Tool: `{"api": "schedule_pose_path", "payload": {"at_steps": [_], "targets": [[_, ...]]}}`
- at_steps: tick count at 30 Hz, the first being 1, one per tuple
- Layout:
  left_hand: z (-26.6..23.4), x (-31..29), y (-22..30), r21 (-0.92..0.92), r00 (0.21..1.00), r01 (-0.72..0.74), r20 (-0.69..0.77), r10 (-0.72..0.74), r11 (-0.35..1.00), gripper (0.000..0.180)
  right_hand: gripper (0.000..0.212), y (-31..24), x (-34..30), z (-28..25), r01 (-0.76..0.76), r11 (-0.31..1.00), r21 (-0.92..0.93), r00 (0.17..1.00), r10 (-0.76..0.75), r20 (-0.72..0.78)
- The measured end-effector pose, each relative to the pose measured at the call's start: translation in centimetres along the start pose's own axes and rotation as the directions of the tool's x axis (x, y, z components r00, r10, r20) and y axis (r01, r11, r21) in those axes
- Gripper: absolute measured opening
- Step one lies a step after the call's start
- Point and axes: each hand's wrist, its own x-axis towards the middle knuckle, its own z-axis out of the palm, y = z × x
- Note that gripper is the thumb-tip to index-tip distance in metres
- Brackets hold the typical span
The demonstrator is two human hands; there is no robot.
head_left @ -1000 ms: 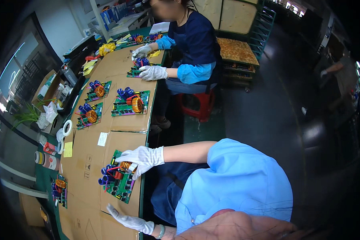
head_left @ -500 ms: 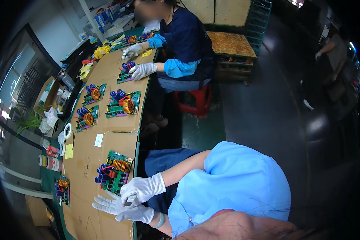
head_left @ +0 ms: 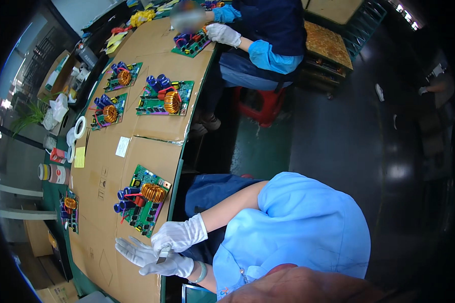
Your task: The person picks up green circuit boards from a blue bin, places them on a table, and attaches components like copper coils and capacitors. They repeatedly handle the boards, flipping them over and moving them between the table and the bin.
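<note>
My left hand (head_left: 154, 259), in a white glove, lies palm up by the table's near edge with its fingers spread. A pale bracelet circles that wrist. Over the left palm, my right hand (head_left: 179, 235), gloved too, pinches a small flat grey piece (head_left: 164, 254) with a dark end. Its exact kind is too small to tell, and I cannot tell whether it touches the palm. Just beyond my hands a green circuit board (head_left: 147, 214) rests on the cardboard, bearing a copper-wound coil (head_left: 153, 192), blue capacitors (head_left: 128, 193) and red wires.
Cardboard (head_left: 98, 212) covers the table. More boards (head_left: 166, 97) lie farther along it, and another (head_left: 69, 209) sits at its left side. Tape rolls (head_left: 80, 127) and jars (head_left: 58, 173) line that side. A co-worker's gloved hand (head_left: 223, 35) is at a far board.
The view has shifted, so the far table and co-worker sit higher in the picture. The grey piece between my right fingers now shows more plainly above the left palm.
</note>
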Motion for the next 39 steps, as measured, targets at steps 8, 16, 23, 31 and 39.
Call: {"api": "schedule_pose_path", "payload": {"at_steps": [8,16,23,31,39], "targets": [[-0.3,1.5,-3.1,-0.254,0.989,0.142,0.073,-0.128,0.957,0.116,0.019,3.0,1.2,-0.4,-0.173,0.954,0.244,0.977,0.135,0.165],[0.8,3.0,-4.2,-0.155,0.993,0.082,0.096,-0.067,0.984,0.124,0.035,3.3,2.4,-1.9,-0.261,0.949,0.175,0.964,0.266,-0.008],[1.6,3.4,-4.8,-0.158,0.993,0.092,0.085,-0.080,0.983,0.126,0.037,3.9,2.0,-1.4,-0.287,0.948,0.135,0.952,0.298,-0.064],[1.9,3.6,-4.9,-0.057,0.997,0.068,-0.023,-0.069,0.996,0.126,0.033,3.4,2.5,-0.9,-0.269,0.961,0.069,0.941,0.277,-0.192],[2.1,3.5,-5.0,-0.067,0.997,0.059,-0.037,-0.062,0.996,0.126,0.034,2.1,3.7,-1.8,-0.221,0.972,0.080,0.943,0.234,-0.239]]}}
